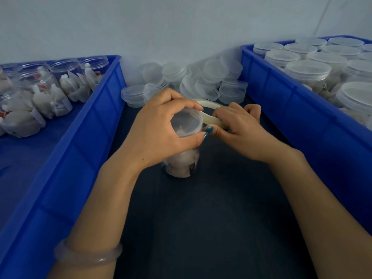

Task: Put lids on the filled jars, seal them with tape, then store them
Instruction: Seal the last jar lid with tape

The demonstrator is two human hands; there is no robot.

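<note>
A clear plastic jar [182, 164] filled with pale items stands upright on the dark table, a translucent lid [186, 121] on its top. My left hand [161, 125] grips the jar around the lid, thumb at the rim. My right hand [239, 127] holds a roll of pale tape [209, 109] right beside the lid, its fingers curled round the ring. The tape touches the lid's right side.
A blue crate [84, 125] on the left holds several open filled jars [66, 81]. A blue crate [302, 109] on the right holds several lidded jars [308, 71]. Loose lids [193, 79] are piled against the wall behind my hands. Dark table surface [211, 218] lies between the crates.
</note>
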